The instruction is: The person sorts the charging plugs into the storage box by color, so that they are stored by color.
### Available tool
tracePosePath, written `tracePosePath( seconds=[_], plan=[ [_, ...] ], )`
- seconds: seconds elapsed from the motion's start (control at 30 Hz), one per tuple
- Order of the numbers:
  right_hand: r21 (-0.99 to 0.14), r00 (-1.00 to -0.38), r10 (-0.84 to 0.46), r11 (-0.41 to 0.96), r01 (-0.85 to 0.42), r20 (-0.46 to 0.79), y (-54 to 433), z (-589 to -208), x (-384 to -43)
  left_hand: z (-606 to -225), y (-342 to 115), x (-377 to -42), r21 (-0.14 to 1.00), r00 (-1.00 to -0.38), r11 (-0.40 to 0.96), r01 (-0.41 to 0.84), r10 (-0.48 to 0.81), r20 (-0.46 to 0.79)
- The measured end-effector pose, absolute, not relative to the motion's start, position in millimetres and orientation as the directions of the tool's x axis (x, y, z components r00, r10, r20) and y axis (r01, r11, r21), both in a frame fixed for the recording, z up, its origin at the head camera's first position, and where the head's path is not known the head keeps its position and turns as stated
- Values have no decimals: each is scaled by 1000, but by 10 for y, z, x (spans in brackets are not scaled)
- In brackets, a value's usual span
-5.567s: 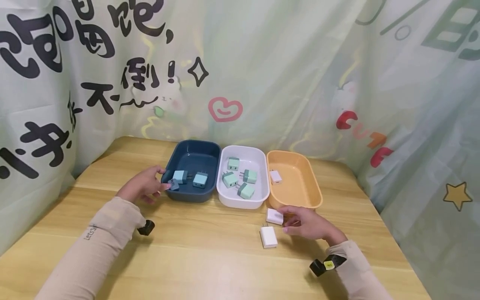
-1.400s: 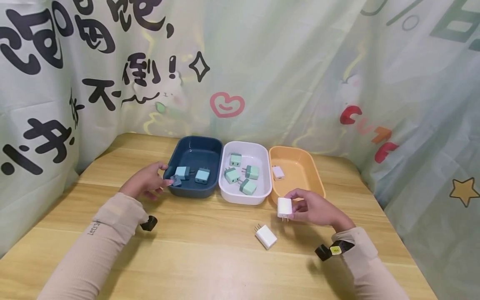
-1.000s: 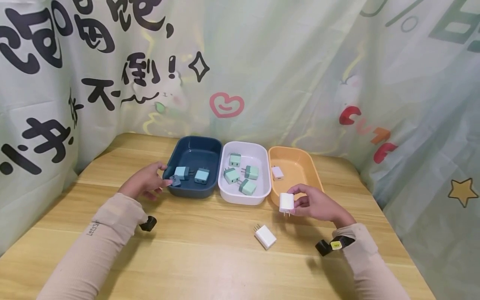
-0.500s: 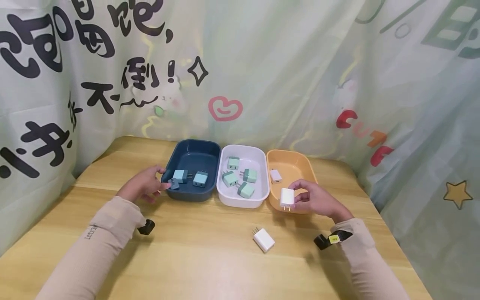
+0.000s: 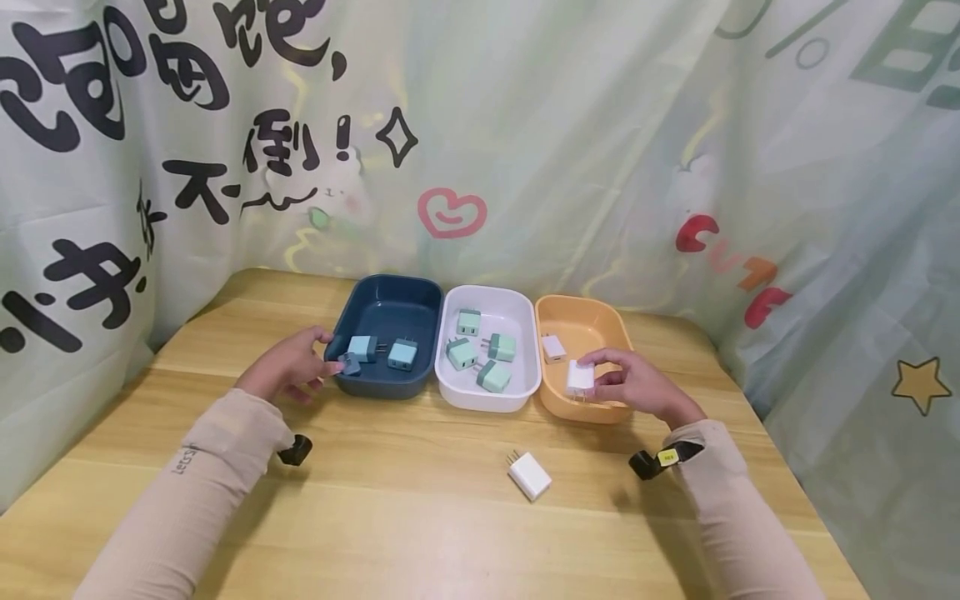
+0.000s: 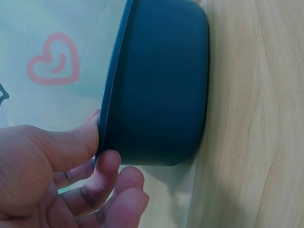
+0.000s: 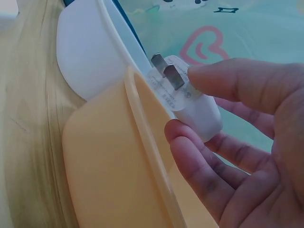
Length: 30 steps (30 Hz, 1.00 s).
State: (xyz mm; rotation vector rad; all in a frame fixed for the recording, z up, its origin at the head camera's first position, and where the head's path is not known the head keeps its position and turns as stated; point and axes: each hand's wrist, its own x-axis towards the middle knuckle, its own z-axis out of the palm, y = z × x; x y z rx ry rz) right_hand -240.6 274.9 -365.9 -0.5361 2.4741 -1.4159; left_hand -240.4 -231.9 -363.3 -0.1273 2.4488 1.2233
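Observation:
My right hand [image 5: 633, 387] pinches a white plug-in charger [image 5: 581, 379] above the front of the orange bin [image 5: 628, 367], its two metal prongs [image 7: 174, 77] plain in the right wrist view. Another white charger [image 5: 553, 349] lies inside that bin. A third white charger [image 5: 529, 476] lies on the table, prongs pointing away. On the left, my left hand [image 5: 296, 362] grips the rim of the dark blue bin [image 6: 161, 80] between thumb and fingers. Inside it are light blue chargers [image 5: 402, 354] and a small darker blue piece [image 5: 349, 363] by my thumb, partly hidden.
Between the blue and orange bins stands a white bin [image 5: 488, 403] with several mint green chargers [image 5: 495, 376]. All three bins stand side by side on the wooden table [image 5: 390, 500]. A printed curtain [image 5: 540, 167] hangs close behind and at both sides.
My right hand has picked up a white charger from the table, lifted it and carried it forward over the orange bin. The remaining table charger has turned slightly. My left hand stays on the blue bin's rim.

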Motion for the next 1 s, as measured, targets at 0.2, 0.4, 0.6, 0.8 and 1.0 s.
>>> tracePosePath(
  seconds=[0.2,0.4,0.6,0.8,1.0],
  plan=[
    [-857,-913,-408,475,-200,-13,2774,-3656,-2465,-3629,-2306,-2409,758,-917,604,-248,105,-384],
    [-848,-921,-390,487,-211,5,2746,-3616,-2502,-3638,-2323,-2425,755,-919,607,-246,100,-380],
    [-868,-924,-381,453,-202,16,2735,-3597,-2582,-3649,-2340,-2442,751,-918,612,-248,99,-383],
    [-883,-934,-358,434,-180,14,2732,-3607,-2673,-3638,-2336,-2432,755,-918,609,-245,104,-382],
    [-881,-954,-301,450,-148,6,2726,-3626,-2771,-3626,-2329,-2411,755,-917,607,-248,105,-385]
  ],
)
